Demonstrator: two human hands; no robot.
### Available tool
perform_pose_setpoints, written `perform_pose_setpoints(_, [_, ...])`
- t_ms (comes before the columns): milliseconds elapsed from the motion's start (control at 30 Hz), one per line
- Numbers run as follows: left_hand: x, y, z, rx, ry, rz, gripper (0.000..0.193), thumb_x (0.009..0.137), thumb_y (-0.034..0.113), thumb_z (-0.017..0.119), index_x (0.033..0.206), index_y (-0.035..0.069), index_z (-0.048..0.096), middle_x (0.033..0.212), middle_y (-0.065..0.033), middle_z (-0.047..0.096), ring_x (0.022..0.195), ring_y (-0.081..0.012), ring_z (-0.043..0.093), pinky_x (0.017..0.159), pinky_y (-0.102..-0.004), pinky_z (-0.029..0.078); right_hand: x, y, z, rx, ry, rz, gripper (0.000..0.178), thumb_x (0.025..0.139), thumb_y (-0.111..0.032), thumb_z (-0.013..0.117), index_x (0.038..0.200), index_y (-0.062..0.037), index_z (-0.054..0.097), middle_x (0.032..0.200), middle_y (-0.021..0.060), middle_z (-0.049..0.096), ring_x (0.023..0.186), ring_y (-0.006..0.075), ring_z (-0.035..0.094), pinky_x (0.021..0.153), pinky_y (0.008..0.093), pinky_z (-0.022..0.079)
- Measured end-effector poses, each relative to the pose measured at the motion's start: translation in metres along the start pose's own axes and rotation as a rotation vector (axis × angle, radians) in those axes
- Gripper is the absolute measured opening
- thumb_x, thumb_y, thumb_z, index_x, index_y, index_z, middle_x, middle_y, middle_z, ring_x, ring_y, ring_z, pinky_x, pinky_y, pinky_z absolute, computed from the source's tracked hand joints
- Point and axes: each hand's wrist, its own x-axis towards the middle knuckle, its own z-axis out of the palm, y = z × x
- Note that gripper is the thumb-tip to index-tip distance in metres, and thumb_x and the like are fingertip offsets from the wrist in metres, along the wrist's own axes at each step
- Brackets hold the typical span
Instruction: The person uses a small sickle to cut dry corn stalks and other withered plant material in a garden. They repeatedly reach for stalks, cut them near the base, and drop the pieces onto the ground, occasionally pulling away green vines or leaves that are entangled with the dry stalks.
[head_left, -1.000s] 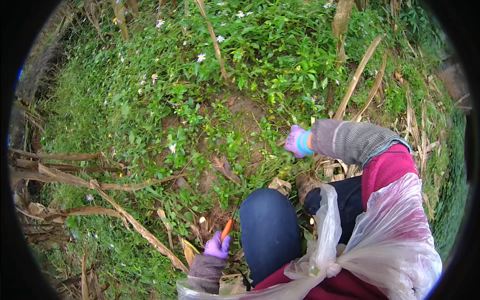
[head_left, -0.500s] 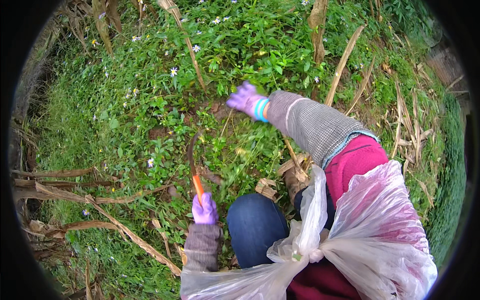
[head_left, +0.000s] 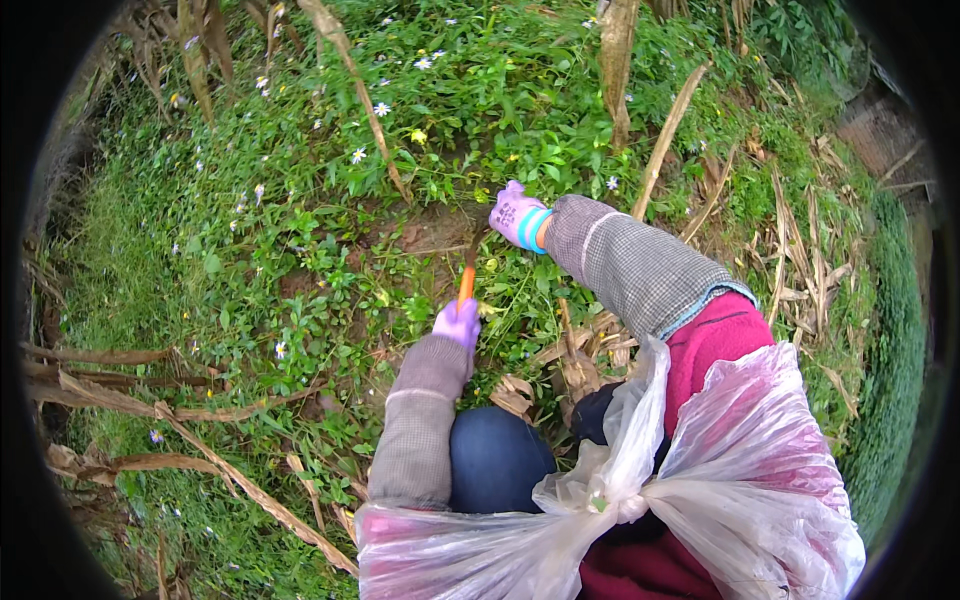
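A sickle (head_left: 467,284) with an orange handle is gripped in my left hand (head_left: 459,324), which wears a purple glove. Its dark, thin blade points away from me, close beside my right hand (head_left: 517,215). That hand, in a matching glove with a blue cuff, is closed at the edge of low leafy weeds (head_left: 540,165); its fingertips are partly hidden, and stems seem to be in its grip. Between the hands and the weeds on the left shows a patch of brown soil (head_left: 430,232).
Dry stalks (head_left: 660,140) stand up on the far side, and others (head_left: 260,490) lie at the left. Broken stubble (head_left: 515,395) is near my knee (head_left: 500,460). A knotted clear plastic sheet (head_left: 750,490) covers my lap. Small pale flowers (head_left: 381,109) dot the greenery.
My left hand has moved forward and right with the sickle, bringing the blade next to my right hand. My right hand has shifted slightly right and closed among the weeds.
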Motion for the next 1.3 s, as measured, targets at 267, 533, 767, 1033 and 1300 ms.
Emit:
perform_pose_setpoints(267, [-0.210,-0.060,-0.128,0.030,-0.009,-0.198,0.022,0.093,0.030,0.052,0.088,0.009,0.050,0.055,0.0037,0.043,0.040,-0.0073,0.035,0.037,-0.0227,0.027,-0.050,0.014,-0.005,0.408,0.134,0.040,0.027,0.074,-0.010,0.058,0.099,-0.0127,0.065,0.091,0.0098,0.064,0.094,0.0291,0.058,0.084,0.0423,0.042])
perform_pose_setpoints(533, [-0.220,-0.066,-0.123,0.131,0.073,-0.166,0.022,0.093,0.029,0.051,0.088,0.007,0.051,0.056,0.0016,0.047,0.040,-0.0082,0.037,0.038,-0.0231,0.029,-0.085,0.012,-0.020,0.867,0.350,-0.083,0.026,0.081,-0.013,0.052,0.104,-0.0171,0.062,0.085,0.0091,0.065,0.078,0.0240,0.064,0.075,0.0384,0.051])
perform_pose_setpoints(767, [-0.211,-0.046,-0.106,0.028,-0.070,-0.067,0.019,0.093,0.026,0.051,0.090,0.007,0.051,0.055,0.0028,0.045,0.041,-0.0076,0.038,0.037,-0.0228,0.030,-0.132,0.074,0.058,1.016,0.885,0.640,0.023,0.080,-0.015,0.059,0.101,-0.0056,0.059,0.085,0.0190,0.063,0.083,0.0367,0.061,0.073,0.0404,0.049])
perform_pose_setpoints(1033, [-0.074,0.002,-0.071,-0.416,0.140,0.111,0.019,0.093,0.033,0.050,0.093,0.015,0.049,0.057,0.0036,0.040,0.038,-0.0084,0.030,0.034,-0.0249,0.022,-0.100,0.009,-0.017,0.304,0.601,0.210,0.016,0.073,-0.017,0.060,0.088,-0.0184,0.064,0.097,0.0028,0.061,0.096,0.0197,0.056,0.087,0.0382,0.040])
perform_pose_setpoints(1300, [0.008,0.049,0.011,-0.241,0.068,0.031,0.022,0.096,0.034,0.047,0.092,0.012,0.048,0.057,0.0034,0.038,0.038,-0.0081,0.028,0.035,-0.0251,0.024,-0.010,0.012,-0.033,0.157,0.820,-0.137,0.042,0.085,-0.019,0.051,0.127,-0.0214,0.047,0.137,-0.0011,0.044,0.127,0.0196,0.042,0.099,0.0395,0.034])
